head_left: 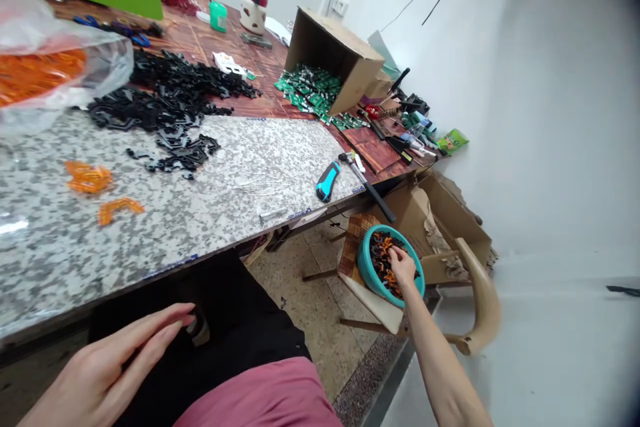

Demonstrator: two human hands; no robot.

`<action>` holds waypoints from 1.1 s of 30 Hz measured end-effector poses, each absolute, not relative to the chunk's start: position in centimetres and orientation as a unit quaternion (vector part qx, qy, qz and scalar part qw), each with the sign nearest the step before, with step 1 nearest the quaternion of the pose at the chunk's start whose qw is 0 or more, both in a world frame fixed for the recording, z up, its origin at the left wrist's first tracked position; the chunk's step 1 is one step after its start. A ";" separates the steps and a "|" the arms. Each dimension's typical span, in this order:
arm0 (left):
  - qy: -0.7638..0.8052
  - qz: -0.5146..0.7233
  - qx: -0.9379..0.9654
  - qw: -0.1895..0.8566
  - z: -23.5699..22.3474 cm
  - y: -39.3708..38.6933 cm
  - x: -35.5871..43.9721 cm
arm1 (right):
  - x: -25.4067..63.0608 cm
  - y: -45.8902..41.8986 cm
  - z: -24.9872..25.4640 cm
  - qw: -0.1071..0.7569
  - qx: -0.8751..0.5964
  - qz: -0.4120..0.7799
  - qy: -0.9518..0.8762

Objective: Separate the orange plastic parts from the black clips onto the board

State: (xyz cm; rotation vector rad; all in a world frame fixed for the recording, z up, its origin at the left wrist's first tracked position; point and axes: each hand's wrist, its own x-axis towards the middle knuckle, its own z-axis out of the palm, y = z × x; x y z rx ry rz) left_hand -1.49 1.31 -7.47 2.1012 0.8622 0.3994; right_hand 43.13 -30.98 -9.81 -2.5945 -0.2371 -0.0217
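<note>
Floor between tabletop edge and basin

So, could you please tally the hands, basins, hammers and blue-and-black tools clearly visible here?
Hands: 2 (left hand, right hand)
Turquoise basin: 1
Hammer: 1
Blue-and-black tool: 1
Total: 5

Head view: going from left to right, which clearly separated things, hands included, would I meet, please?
Left hand, green cup, blue-and-black tool, teal basin with the right hand in it, curved wooden chair part.
</note>
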 end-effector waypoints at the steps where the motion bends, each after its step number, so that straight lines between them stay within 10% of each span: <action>1: 0.330 0.141 0.833 0.421 -7.7 1.4 -1.7 | 42.8 -31.1 -10.0 0.265 -0.960 -0.014 -0.089; 18: 0.313 0.153 0.810 0.471 -1.9 -0.5 -1.3 | 26.5 -1.5 2.2 0.364 -0.682 0.061 -0.631; 33: 0.372 0.183 0.705 0.575 -0.9 0.9 -2.7 | 24.8 7.8 1.8 0.377 -0.678 0.294 -0.558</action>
